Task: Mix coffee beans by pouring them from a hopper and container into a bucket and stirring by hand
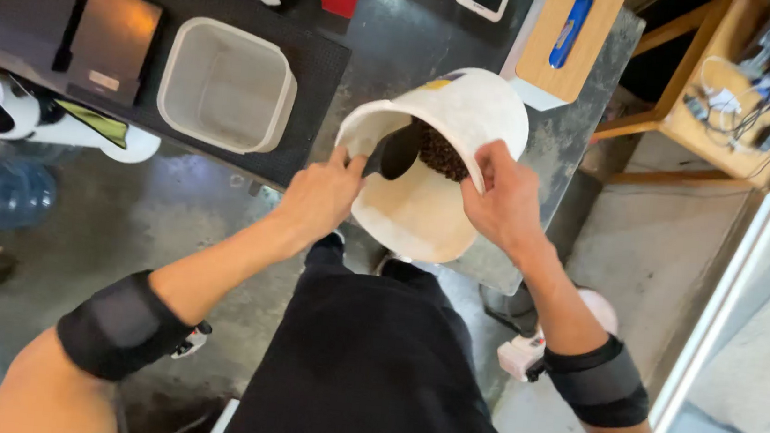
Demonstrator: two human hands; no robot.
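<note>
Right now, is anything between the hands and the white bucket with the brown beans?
No. The left hand grips the white bucket's rim beside a dark scoop, and the right hand holds the other side. Nothing sits between.

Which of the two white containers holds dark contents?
The round white bucket, tilted between both hands, with a dark scoop inside; the square white tub on the mat looks empty.

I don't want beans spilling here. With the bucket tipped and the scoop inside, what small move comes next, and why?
Probably draw the dark scoop through the beans with the left hand, while the right hand grips the tilted white bucket; the beans lie heaped at its far end.
</note>
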